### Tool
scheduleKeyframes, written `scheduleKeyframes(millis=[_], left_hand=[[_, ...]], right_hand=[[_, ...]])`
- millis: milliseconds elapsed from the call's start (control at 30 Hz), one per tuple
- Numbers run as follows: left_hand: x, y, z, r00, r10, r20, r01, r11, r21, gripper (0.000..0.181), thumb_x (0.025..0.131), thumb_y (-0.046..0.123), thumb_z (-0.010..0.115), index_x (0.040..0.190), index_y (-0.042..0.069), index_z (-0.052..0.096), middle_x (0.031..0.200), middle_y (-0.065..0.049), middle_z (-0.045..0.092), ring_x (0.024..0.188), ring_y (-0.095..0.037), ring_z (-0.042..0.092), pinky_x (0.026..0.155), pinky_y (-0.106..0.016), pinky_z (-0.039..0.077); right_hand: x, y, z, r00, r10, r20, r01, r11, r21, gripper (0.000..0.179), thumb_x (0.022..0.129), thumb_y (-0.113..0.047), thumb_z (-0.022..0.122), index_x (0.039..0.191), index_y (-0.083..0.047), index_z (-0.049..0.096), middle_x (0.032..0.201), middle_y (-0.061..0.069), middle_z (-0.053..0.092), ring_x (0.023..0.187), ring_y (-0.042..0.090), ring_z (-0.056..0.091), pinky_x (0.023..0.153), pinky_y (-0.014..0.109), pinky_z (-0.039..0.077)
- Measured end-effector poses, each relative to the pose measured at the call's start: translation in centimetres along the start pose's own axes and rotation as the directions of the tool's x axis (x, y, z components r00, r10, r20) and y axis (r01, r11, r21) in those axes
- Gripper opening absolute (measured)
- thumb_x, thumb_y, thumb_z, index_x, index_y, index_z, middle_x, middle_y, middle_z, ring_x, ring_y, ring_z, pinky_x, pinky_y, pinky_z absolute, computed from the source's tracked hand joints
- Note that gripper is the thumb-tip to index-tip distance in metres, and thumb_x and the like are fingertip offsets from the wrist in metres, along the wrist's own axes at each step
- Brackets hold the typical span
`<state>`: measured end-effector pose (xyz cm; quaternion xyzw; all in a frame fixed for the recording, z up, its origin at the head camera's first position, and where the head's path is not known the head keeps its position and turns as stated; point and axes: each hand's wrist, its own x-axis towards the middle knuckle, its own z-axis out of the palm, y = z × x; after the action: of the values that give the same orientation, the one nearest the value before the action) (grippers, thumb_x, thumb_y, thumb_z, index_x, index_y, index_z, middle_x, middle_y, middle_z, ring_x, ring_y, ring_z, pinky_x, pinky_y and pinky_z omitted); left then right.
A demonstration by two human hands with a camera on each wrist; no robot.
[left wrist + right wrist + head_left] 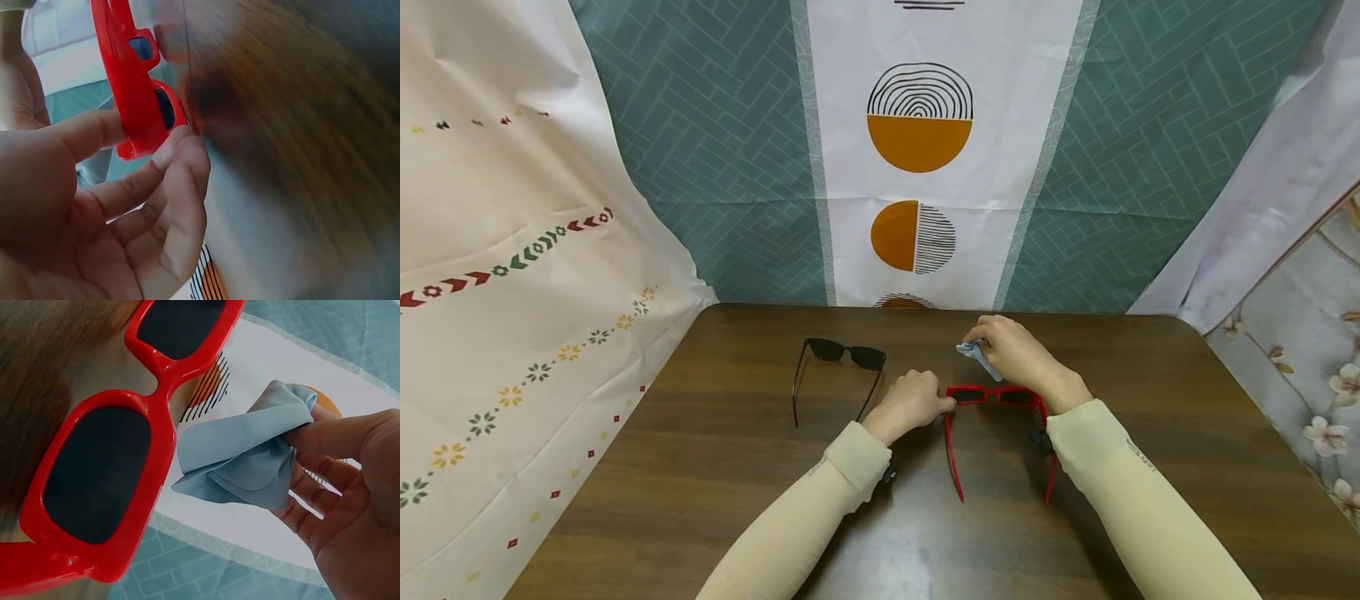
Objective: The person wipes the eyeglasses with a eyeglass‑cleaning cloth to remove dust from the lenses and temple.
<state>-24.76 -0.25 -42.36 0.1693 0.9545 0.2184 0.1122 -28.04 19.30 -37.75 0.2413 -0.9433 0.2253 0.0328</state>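
Red-framed sunglasses [992, 395] with dark lenses stand on the table, their temples extended toward the person. My left hand [917, 404] pinches the left end of the red frame between thumb and fingers, as the left wrist view shows at the hinge corner [139, 128]. Just beyond the frame, my right hand [1017, 354] holds a bunched light-blue cloth [250, 450] between thumb and fingers. In the right wrist view a gap separates the cloth from the red sunglasses [164, 419].
Black sunglasses [847, 351] lie with temples extended, left of the left hand. The brown wooden table [700, 475] ends at a patterned teal and white curtain [737, 167] behind. A cream cloth [512, 333] hangs along the left side, and a floral one [1330, 400] along the right.
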Motion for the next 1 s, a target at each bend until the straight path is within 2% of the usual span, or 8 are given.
scheduleKeyframes(millis=[100,200,333,433,533,800,933,1000], left_hand=[[0.1,0.0,0.0,1.000,-0.005,-0.001,0.005,0.999,-0.044,0.052,0.100,0.026,0.067,0.052,0.018,0.049,0.046,0.006,0.040,0.042,-0.010,0.036,0.041,-0.023,0.025],[0.2,-0.1,-0.1,1.000,-0.022,0.003,0.022,0.993,-0.117,0.050,0.101,0.024,0.064,0.053,0.015,0.055,0.044,0.004,0.049,0.040,-0.011,0.049,0.039,-0.022,0.029],[0.3,-0.4,-0.6,0.999,-0.047,-0.005,0.044,0.971,-0.234,0.039,0.103,0.022,0.063,0.067,0.007,0.069,0.054,-0.002,0.063,0.047,-0.014,0.065,0.045,-0.022,0.049],[0.4,-0.6,-1.0,0.999,-0.048,-0.003,0.045,0.952,-0.301,0.034,0.105,0.024,0.063,0.081,0.002,0.074,0.058,-0.004,0.065,0.049,-0.014,0.067,0.053,-0.027,0.059],[0.4,-0.8,-1.6,0.999,-0.033,0.001,0.032,0.942,-0.335,0.033,0.107,0.025,0.062,0.091,-0.001,0.075,0.058,-0.004,0.064,0.048,-0.012,0.066,0.058,-0.031,0.061],[0.7,-0.7,-3.6,1.000,0.001,0.008,0.002,0.922,-0.387,0.032,0.107,0.023,0.061,0.108,-0.007,0.072,0.066,-0.008,0.069,0.051,-0.015,0.065,0.062,-0.035,0.063],[0.7,0.0,-4.3,1.000,0.017,0.006,-0.014,0.939,-0.344,0.033,0.107,0.026,0.061,0.110,-0.005,0.072,0.069,-0.007,0.068,0.061,-0.024,0.071,0.063,-0.032,0.061],[0.6,0.4,-4.6,1.000,0.030,0.007,-0.026,0.950,-0.310,0.034,0.108,0.029,0.060,0.109,-0.003,0.073,0.069,-0.007,0.068,0.067,-0.029,0.072,0.061,-0.029,0.057]], right_hand=[[-0.1,0.1,0.1,1.000,-0.002,0.002,0.002,1.000,-0.002,0.026,0.099,0.008,0.056,0.113,0.003,0.077,0.103,0.012,0.068,0.097,0.035,0.064,0.085,0.046,0.055],[-0.3,0.1,0.0,1.000,-0.007,-0.002,0.007,1.000,-0.006,0.026,0.099,0.009,0.056,0.112,0.004,0.077,0.104,0.013,0.068,0.098,0.037,0.064,0.085,0.047,0.054],[-0.4,0.1,0.0,1.000,-0.017,-0.015,0.017,1.000,-0.006,0.025,0.098,0.010,0.057,0.112,0.004,0.077,0.105,0.013,0.068,0.095,0.034,0.064,0.083,0.045,0.054],[-0.4,0.1,-0.2,0.999,-0.026,-0.027,0.025,1.000,-0.009,0.024,0.098,0.009,0.058,0.112,0.003,0.077,0.106,0.013,0.069,0.094,0.031,0.063,0.082,0.044,0.054],[-0.3,0.1,-0.5,0.998,-0.036,-0.046,0.035,0.999,-0.020,0.024,0.098,0.009,0.058,0.110,0.003,0.078,0.105,0.013,0.070,0.095,0.030,0.064,0.083,0.046,0.055],[-0.5,0.2,-1.5,0.996,-0.041,-0.084,0.040,0.999,-0.009,0.024,0.098,0.009,0.058,0.111,0.002,0.078,0.106,0.014,0.071,0.096,0.033,0.066,0.084,0.050,0.055],[-0.5,0.2,-1.9,0.993,-0.057,-0.104,0.056,0.998,-0.012,0.026,0.097,0.010,0.056,0.109,0.002,0.078,0.104,0.013,0.071,0.096,0.033,0.066,0.084,0.050,0.054],[-0.6,0.3,-2.0,0.991,-0.067,-0.114,0.066,0.998,-0.016,0.027,0.097,0.011,0.056,0.109,0.002,0.078,0.104,0.013,0.072,0.096,0.034,0.066,0.085,0.051,0.054]])
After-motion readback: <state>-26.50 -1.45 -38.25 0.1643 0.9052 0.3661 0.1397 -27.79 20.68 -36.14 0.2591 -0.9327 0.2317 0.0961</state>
